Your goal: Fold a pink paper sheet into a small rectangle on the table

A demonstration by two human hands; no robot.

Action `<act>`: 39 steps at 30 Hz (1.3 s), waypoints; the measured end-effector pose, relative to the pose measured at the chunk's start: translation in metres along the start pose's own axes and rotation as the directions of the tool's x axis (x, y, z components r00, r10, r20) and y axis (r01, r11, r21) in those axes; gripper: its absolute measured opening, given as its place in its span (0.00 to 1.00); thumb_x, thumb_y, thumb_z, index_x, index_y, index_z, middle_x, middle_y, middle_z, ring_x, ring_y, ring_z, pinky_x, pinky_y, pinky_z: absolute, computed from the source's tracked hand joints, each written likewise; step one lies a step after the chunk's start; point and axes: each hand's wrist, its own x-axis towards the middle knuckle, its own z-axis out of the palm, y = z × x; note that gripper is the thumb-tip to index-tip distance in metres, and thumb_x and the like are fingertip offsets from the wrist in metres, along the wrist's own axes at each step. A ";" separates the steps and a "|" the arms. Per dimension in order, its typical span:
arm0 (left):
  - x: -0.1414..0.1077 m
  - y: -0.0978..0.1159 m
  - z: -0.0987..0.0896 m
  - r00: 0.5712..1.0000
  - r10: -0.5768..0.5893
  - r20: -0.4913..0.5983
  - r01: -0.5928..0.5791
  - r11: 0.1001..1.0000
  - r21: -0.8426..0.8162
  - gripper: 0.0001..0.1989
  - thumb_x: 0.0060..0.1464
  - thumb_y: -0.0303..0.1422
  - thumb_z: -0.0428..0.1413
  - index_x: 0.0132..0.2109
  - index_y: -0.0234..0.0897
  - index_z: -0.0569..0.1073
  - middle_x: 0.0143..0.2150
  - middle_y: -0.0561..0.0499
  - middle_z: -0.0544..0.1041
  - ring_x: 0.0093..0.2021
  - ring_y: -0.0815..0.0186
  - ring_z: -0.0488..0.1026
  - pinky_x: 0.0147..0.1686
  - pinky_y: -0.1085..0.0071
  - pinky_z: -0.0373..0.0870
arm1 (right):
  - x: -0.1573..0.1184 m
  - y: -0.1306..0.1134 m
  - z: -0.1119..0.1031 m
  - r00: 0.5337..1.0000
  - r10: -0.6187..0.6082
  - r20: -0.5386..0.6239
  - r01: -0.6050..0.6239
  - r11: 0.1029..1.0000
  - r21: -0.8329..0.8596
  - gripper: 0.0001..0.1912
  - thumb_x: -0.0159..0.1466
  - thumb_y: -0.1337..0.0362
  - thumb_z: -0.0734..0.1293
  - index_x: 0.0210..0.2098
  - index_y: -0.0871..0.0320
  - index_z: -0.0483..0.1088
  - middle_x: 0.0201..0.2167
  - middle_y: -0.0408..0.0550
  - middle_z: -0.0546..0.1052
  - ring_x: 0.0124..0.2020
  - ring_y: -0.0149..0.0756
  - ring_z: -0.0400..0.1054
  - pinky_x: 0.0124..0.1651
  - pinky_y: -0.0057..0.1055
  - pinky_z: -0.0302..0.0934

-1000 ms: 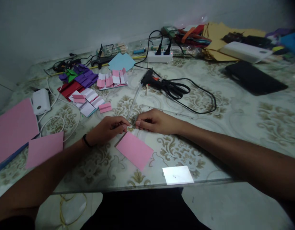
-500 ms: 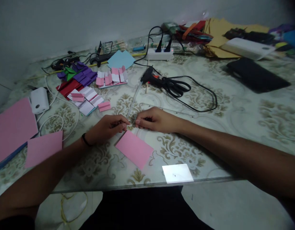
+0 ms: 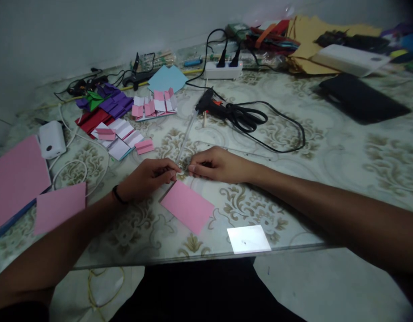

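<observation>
My left hand (image 3: 155,175) rests on the table with thumb and index finger together in a pinch. My right hand (image 3: 215,164) faces it across a small gap, fingers curled and pinched. Whatever lies between the fingertips of either hand is too small to make out. Just below them a pink paper rectangle (image 3: 188,208) lies flat, its upper left corner close to my left fingers. A clear glue stick (image 3: 187,137) runs from the black glue gun (image 3: 211,105) down toward my fingertips.
Folded pink-and-white paper pieces (image 3: 155,105) and purple ones (image 3: 116,104) lie behind my left hand. Pink sheets (image 3: 61,206) are at left. A white power strip (image 3: 223,70) stands at the back; a black flat case (image 3: 362,98) lies right. The table edge (image 3: 206,259) is near me.
Both hands keep almost the same pose and place. The view has tilted slightly, so the things at the back appear a little higher or lower.
</observation>
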 end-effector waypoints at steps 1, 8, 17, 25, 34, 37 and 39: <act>0.000 0.000 0.000 1.000 0.000 -0.001 0.000 1.000 0.000 0.11 0.67 0.36 0.56 0.45 0.35 0.80 0.33 0.51 0.81 0.30 0.70 0.76 0.30 0.76 0.69 | 0.000 0.000 0.000 1.000 0.002 0.001 -0.002 1.000 -0.006 0.20 0.73 0.55 0.61 0.36 0.63 0.77 0.28 0.46 0.78 0.27 0.28 0.64 0.33 0.26 0.56; 0.000 0.000 0.000 1.000 0.005 -0.003 -0.005 1.000 -0.011 0.10 0.67 0.36 0.56 0.46 0.35 0.80 0.33 0.51 0.81 0.30 0.70 0.76 0.30 0.77 0.69 | -0.001 0.001 0.001 1.000 -0.015 -0.003 0.015 1.000 0.011 0.19 0.73 0.55 0.62 0.36 0.63 0.77 0.27 0.45 0.77 0.26 0.27 0.63 0.31 0.25 0.56; 0.000 0.000 0.000 1.000 0.011 -0.002 -0.011 1.000 0.000 0.10 0.67 0.36 0.56 0.45 0.35 0.80 0.33 0.52 0.81 0.30 0.70 0.76 0.30 0.77 0.69 | 0.000 -0.001 -0.001 1.000 -0.021 -0.007 0.021 1.000 -0.001 0.19 0.73 0.57 0.62 0.36 0.64 0.77 0.26 0.44 0.77 0.25 0.26 0.64 0.31 0.24 0.56; 0.000 0.000 0.000 1.000 0.009 0.000 -0.009 1.000 -0.003 0.10 0.67 0.36 0.56 0.46 0.35 0.80 0.34 0.51 0.81 0.31 0.70 0.76 0.31 0.76 0.70 | 0.000 -0.002 0.000 1.000 -0.024 -0.015 0.024 1.000 0.016 0.18 0.73 0.57 0.62 0.36 0.63 0.77 0.25 0.43 0.76 0.25 0.26 0.64 0.31 0.24 0.56; 0.001 0.001 0.000 1.000 -0.001 0.000 0.001 1.000 0.012 0.11 0.67 0.37 0.56 0.45 0.35 0.80 0.32 0.51 0.80 0.30 0.70 0.75 0.31 0.76 0.69 | -0.001 -0.002 0.001 1.000 -0.009 -0.018 0.009 1.000 0.021 0.17 0.73 0.58 0.63 0.34 0.62 0.76 0.25 0.42 0.75 0.25 0.25 0.62 0.31 0.24 0.55; 0.001 0.001 0.000 1.000 0.010 0.003 -0.010 1.000 0.006 0.11 0.67 0.36 0.56 0.45 0.34 0.80 0.32 0.51 0.80 0.30 0.70 0.74 0.31 0.77 0.69 | -0.001 -0.002 0.000 1.000 -0.008 -0.018 0.008 1.000 0.018 0.17 0.73 0.58 0.63 0.35 0.62 0.77 0.26 0.43 0.76 0.26 0.26 0.64 0.31 0.24 0.56; 0.001 0.002 0.000 1.000 0.005 0.002 -0.005 1.000 0.006 0.10 0.67 0.35 0.56 0.45 0.34 0.80 0.32 0.51 0.80 0.30 0.70 0.74 0.31 0.77 0.68 | -0.001 -0.002 0.000 1.000 -0.002 -0.012 0.002 1.000 0.017 0.17 0.73 0.58 0.63 0.35 0.63 0.77 0.27 0.44 0.77 0.26 0.26 0.64 0.31 0.24 0.56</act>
